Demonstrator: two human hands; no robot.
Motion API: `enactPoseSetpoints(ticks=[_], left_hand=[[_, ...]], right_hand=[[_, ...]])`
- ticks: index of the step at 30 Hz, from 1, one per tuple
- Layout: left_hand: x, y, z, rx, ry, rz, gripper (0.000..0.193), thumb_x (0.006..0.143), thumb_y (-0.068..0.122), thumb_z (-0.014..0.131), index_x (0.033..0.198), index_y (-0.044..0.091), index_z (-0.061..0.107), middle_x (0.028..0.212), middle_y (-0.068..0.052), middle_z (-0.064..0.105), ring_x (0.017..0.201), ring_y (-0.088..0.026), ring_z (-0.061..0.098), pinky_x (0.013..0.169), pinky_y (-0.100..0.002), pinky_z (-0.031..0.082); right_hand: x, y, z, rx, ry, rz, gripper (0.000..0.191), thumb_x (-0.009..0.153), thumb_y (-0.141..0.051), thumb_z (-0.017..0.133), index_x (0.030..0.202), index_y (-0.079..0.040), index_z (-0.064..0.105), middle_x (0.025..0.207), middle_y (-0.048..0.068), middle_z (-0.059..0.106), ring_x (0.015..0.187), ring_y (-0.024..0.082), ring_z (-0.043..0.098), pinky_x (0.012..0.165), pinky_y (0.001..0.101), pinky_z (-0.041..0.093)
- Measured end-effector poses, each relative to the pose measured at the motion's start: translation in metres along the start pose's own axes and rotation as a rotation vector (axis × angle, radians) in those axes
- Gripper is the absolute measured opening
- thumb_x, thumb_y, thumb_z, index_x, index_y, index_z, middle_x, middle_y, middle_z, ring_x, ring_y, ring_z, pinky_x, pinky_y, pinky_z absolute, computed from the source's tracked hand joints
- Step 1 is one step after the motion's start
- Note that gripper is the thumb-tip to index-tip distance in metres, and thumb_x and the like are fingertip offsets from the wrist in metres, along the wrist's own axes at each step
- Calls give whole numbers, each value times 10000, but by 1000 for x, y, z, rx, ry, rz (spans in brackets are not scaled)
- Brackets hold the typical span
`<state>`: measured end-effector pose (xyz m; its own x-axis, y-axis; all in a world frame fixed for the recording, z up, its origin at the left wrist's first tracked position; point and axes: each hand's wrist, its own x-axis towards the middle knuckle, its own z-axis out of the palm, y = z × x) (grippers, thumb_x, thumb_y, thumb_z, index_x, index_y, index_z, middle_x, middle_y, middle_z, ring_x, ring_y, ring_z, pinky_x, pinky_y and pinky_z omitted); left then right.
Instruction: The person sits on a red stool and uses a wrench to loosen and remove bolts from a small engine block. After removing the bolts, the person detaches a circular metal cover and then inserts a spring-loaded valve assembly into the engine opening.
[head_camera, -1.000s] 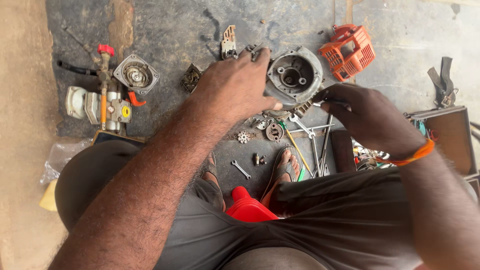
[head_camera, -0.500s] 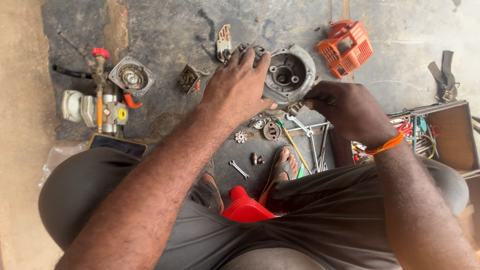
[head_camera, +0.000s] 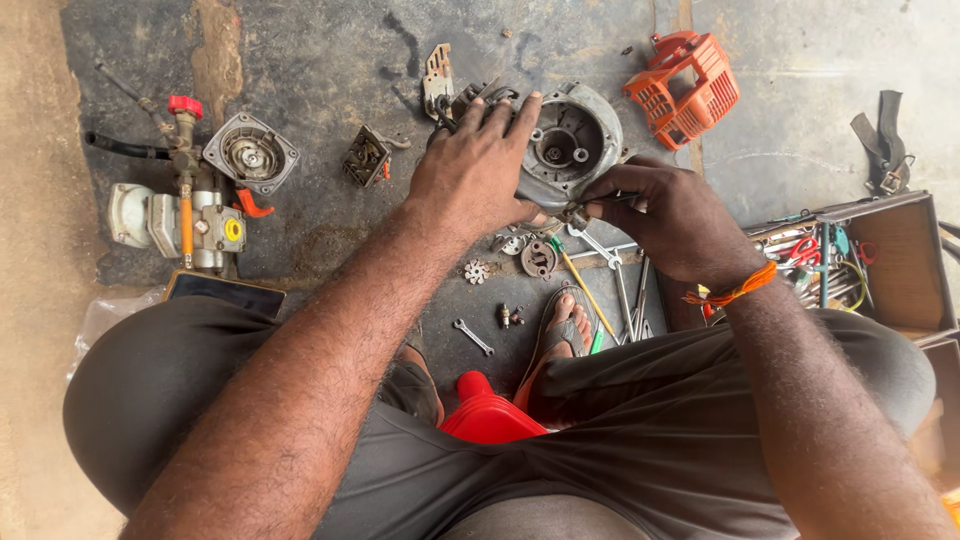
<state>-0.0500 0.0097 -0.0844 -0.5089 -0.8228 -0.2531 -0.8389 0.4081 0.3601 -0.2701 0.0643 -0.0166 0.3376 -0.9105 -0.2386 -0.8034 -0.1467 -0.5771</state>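
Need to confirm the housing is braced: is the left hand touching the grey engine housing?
Touching. The head view shows the left hand pressed flat on the grey engine housing, fingers lying over its near rim.

**Parts spread across the floor**

The engine housing (head_camera: 568, 150) lies mid-floor, under the left hand (head_camera: 478, 170), with the right hand (head_camera: 668, 215) at its near edge. A slatted cover (head_camera: 683, 88) lies right of it, and a pump assembly (head_camera: 185, 205) lies far left. A toolbox (head_camera: 880, 262) stands at the right edge. Small gears (head_camera: 525, 255) and a wrench (head_camera: 472, 337) lie nearer the feet.
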Motion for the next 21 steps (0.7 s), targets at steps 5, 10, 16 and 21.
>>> enactPoseSetpoints(ticks=[5, 10, 16, 21], left_hand=[[0, 2, -1, 2, -12, -14, 1343, 703, 655, 880, 1606, 91, 60, 1590, -296, 297, 1437, -518, 319, 1041, -670, 444], [-2, 4, 0, -17, 8, -14, 1347, 689, 653, 890, 1603, 92, 75, 1586, -282, 313, 1441, -497, 328, 1060, -670, 433], [0, 4, 0, 0, 9, -10, 1327, 704, 660, 879, 1605, 98, 83, 1571, -293, 324, 1438, -501, 325, 1037, -657, 461], [1, 3, 2, 26, 17, 1, 1326, 704, 679, 870, 1600, 95, 84, 1566, -303, 320, 1437, -505, 322, 1019, -652, 477]], right_hand=[[0, 3, -1, 15, -1, 23, 179, 915, -200, 767, 1059, -97, 753, 982, 74, 755, 878, 207, 749, 779, 370, 586], [0, 5, -2, 73, 5, 52, 159, 934, -164, 753, 1069, -82, 738, 969, 50, 788, 920, 164, 777, 813, 339, 604], [1, 5, -1, 34, 28, 15, 179, 932, -156, 759, 1087, -69, 739, 994, 76, 781, 951, 200, 772, 825, 368, 587], [3, 4, -2, 40, 3, -6, 193, 923, -177, 751, 1091, -82, 741, 1035, 75, 776, 975, 204, 766, 844, 364, 594]])
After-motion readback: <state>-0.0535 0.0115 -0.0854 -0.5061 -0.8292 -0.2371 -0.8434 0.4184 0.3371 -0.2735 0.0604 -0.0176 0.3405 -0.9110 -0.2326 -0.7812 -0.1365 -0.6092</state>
